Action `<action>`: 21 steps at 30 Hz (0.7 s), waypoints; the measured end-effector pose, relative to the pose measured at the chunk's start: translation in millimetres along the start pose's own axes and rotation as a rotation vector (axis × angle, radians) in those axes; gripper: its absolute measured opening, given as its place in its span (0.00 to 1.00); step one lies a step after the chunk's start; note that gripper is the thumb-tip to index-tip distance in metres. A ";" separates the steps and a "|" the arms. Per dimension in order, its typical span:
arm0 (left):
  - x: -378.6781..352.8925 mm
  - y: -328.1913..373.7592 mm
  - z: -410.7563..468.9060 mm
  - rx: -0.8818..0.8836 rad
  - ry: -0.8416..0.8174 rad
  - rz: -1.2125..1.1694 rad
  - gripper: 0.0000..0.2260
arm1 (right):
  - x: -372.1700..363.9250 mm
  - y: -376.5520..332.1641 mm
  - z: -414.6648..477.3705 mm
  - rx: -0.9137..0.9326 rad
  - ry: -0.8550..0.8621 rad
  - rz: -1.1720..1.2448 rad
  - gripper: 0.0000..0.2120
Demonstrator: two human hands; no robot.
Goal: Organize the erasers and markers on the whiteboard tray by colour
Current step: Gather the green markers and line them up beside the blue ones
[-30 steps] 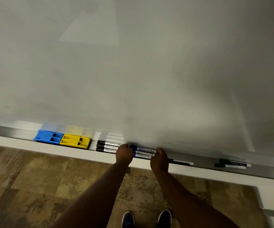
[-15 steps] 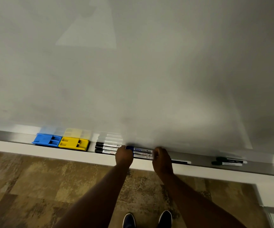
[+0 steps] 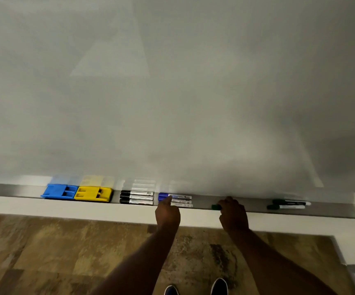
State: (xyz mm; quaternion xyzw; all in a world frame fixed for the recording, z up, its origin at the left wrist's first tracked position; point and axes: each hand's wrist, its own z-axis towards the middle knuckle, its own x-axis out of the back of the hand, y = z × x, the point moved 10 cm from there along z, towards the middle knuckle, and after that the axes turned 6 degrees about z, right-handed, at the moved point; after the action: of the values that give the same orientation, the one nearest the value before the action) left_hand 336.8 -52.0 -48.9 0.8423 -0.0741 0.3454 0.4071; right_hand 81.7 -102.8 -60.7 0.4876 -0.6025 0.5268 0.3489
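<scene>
A metal whiteboard tray (image 3: 255,204) runs across the view. On it from the left lie a blue eraser (image 3: 59,191), a yellow eraser (image 3: 93,193), three black-capped markers (image 3: 137,197) and three blue-capped markers (image 3: 178,200). My left hand (image 3: 168,213) points one finger onto the blue markers' caps. My right hand (image 3: 233,213) is closed over a green-capped marker (image 3: 216,207) further right; only its cap shows. Two more green-capped markers (image 3: 288,205) lie at the right.
The whiteboard (image 3: 172,92) fills the upper view. A white ledge (image 3: 87,211) runs under the tray. Patterned brown carpet (image 3: 55,252) and my two shoes (image 3: 195,287) are below. A wall corner stands at the far right.
My right hand has slid right from the end of the blue markers onto the lone green-capped marker. My left hand drew back a little, now touching the blue markers with one finger.
</scene>
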 end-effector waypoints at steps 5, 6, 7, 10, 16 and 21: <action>-7.1 13.0 -15.9 -0.078 -0.025 -0.009 0.22 | 26.5 -18.0 -9.2 0.069 0.187 0.241 0.16; -9.5 19.4 -21.0 -0.115 -0.029 0.000 0.21 | 33.1 -20.8 -13.6 0.074 0.224 0.292 0.16; -12.0 26.7 -26.2 -0.156 -0.033 0.008 0.20 | 39.4 -22.3 -18.0 0.073 0.263 0.347 0.16; -19.3 53.0 -45.8 -0.272 -0.055 -0.006 0.16 | 56.7 -19.8 -33.3 0.050 0.365 0.554 0.15; -44.7 105.5 -85.2 -0.519 -0.193 -0.032 0.13 | 88.4 -19.5 -52.4 0.073 0.405 0.784 0.12; -71.9 140.9 -125.2 -0.682 -0.279 -0.062 0.08 | 115.3 5.0 -78.4 0.072 0.478 0.802 0.09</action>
State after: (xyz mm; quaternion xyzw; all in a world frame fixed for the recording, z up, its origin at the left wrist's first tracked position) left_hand 160.3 -63.6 48.2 0.6989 -0.2143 0.1704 0.6607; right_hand 37.3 -51.8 61.3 0.0931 -0.6276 0.7381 0.2297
